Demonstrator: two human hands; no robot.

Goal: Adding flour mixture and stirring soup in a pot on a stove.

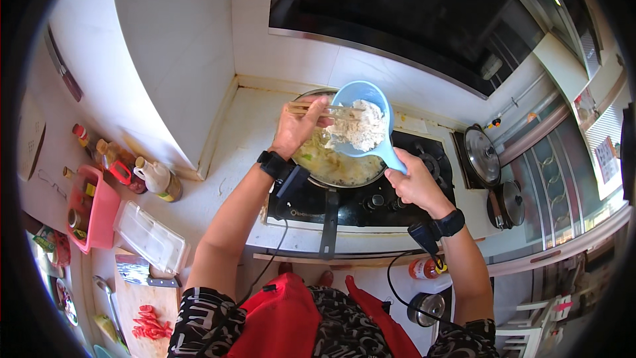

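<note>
My left hand [298,127] is closed around a pair of wooden chopsticks [310,107]; their tips reach into a light blue water scoop [391,156]. My right hand [419,184] grips the scoop's handle and tilts its bowl over the pan. Inside the scoop is a white, floury, crumbly mixture [364,131], lumped toward the lower side. Below it a wide pan [330,215] sits on the left side of the black gas stove [361,215], its handle pointing toward me. The pan holds a pale yellowish soup [331,167] with a bit of green. The scoop hides part of it.
At left stand sauce bottles [159,179], a pink basket [99,212] and a clear plastic box [151,235]. A cleaver [146,273] and red cut pieces [151,325] lie on a cutting board [126,298]. Lidded pots [482,156] stand at right. Cords hang from both wrists.
</note>
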